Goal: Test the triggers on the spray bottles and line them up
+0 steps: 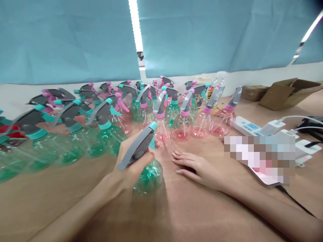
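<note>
My left hand is wrapped round the neck of a green spray bottle, which has a grey and teal spray head and is upright near the middle of the wooden table. Palm down on the table to its right, my right hand holds nothing, its fingers stretched towards the bottle. Green spray bottles stand in a row at the left. Pink spray bottles stand just beyond my hands, with several more bottles crowded behind them.
At the right lie a phone with a blurred screen, a white power strip with plugs and cables. An open cardboard box sits at the back right. A clear labelled bottle stands behind the pink ones. Blue sheeting covers the wall.
</note>
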Available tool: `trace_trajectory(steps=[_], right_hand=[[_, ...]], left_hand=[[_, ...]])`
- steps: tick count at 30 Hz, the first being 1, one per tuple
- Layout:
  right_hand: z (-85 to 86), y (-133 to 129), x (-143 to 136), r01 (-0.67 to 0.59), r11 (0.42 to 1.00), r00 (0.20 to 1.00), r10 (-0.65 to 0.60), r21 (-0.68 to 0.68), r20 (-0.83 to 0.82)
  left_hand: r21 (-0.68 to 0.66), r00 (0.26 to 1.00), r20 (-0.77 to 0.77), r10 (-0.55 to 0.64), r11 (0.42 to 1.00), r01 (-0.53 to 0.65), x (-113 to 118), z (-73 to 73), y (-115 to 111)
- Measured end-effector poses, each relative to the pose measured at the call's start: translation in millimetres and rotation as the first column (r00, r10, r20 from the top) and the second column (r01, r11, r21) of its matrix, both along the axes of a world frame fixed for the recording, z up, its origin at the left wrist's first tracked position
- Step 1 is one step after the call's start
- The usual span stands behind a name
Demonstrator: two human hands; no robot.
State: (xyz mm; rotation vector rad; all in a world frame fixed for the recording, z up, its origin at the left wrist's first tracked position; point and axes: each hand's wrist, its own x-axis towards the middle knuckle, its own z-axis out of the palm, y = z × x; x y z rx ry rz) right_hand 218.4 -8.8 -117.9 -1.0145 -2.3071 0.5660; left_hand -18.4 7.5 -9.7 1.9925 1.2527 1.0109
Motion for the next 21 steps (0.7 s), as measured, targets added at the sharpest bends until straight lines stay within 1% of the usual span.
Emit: trace_trajectory(steps=[2, 4, 7, 13, 16, 21], right_hand=[[-0.1, -0.4, -0.1, 0.001, 1.0, 1.0, -0.002, 0.002, 0.012], [-0.2, -0.7, -0.3, 0.003, 1.0, 1.0, -0.003, 0.003, 0.021], [-0.1, -1.0, -0.7, 0.001, 1.0, 1.0, -0.002, 0.009, 0.024], [0.4, -0.7, -0.3, 0.002, 1.0, 0.999, -0.002, 0.001, 0.035], [0.7, -0.5, -0.1, 0.002, 1.0, 0.999, -0.002, -0.003, 0.036], [-1.3, -1.0, 0.1, 0.006, 1.0, 0.999, -0.006, 0.012, 0.036]], left_hand=[[-0.075, 0.996, 0.088, -0.019, 0.997, 0.026, 0.5, -0.4, 0.5], [-0.089, 0.992, 0.123, 0.007, 0.996, 0.004, 1.9, -1.4, 1.5], [-0.043, 0.993, 0.113, 0.043, 0.998, -0.038, 4.0, -3.6, 3.1], [0.066, 0.999, 0.042, 0.008, 0.998, -0.011, 3.7, -3.9, 4.3], [0.062, 0.999, 0.029, 0.013, 0.998, -0.015, 3.5, -2.9, 3.8], [0.072, 0.998, 0.06, 0.009, 0.997, -0.013, 4.5, -3.3, 3.7]])
